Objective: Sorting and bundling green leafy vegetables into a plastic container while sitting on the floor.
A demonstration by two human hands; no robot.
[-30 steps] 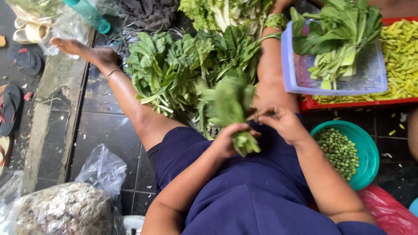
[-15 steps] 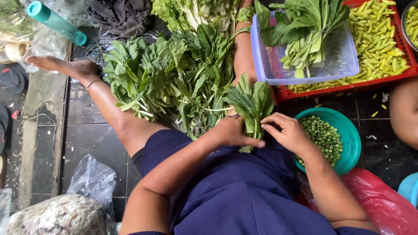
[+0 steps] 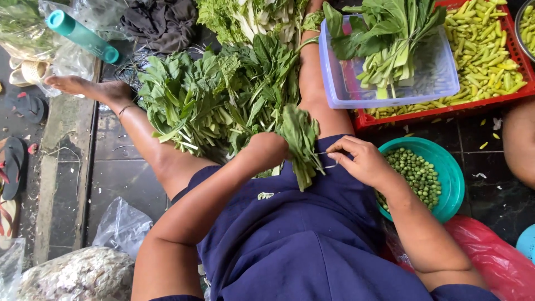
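Navy-blue cloth (image 3: 290,245) fills the near view; above it the left hand (image 3: 266,151) has come up clenched round a small bundle of green leaves (image 3: 301,145), now hanging leaf-down, while the right hand (image 3: 361,161) pinches a thin tie at its stems, so the bunch looks nearly bound. At three o'clock sits a teal bowl of peas (image 3: 419,175). Farther, at twelve, loose greens (image 3: 206,100) crowd between the legs, a clear tub (image 3: 434,83) and red chilli crate (image 3: 501,50) at one.

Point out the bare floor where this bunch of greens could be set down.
Bare dark tiles lie left of the outstretched leg, bordered by the concrete curb and plastic bag. A narrower strip runs between the red crate and green bowl. Ahead, the leaf pile crowds everything.
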